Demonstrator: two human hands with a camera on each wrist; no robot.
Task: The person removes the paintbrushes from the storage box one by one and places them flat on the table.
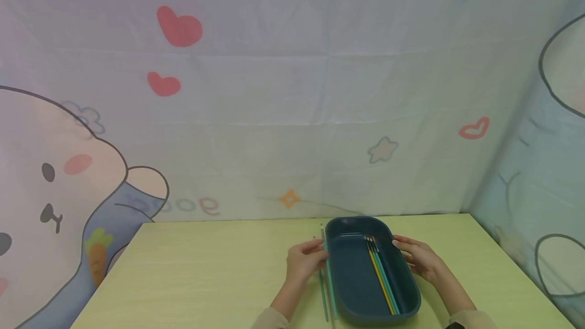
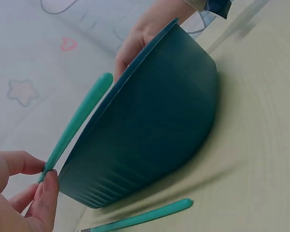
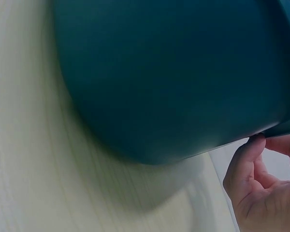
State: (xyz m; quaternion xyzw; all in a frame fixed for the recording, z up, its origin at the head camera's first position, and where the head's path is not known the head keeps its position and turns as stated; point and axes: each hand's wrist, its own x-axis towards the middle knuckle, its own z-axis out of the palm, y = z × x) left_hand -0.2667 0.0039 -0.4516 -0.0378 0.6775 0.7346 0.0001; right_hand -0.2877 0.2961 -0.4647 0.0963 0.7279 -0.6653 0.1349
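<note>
Left hand (image 1: 303, 260) is pinching a teal pen (image 2: 77, 123) w/ thumb + fingers against the left rim of the dark oval tray (image 1: 356, 278) mid-table, right hand (image 1: 420, 258) w/ relaxed fingers touching the right rim; tray prob. light, stiff, smooth plastic, best gripped at the rims.

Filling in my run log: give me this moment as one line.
left hand: pinches teal pen at tray rim | right hand: touches dark teal tray | pens in tray | another pen on table
</note>
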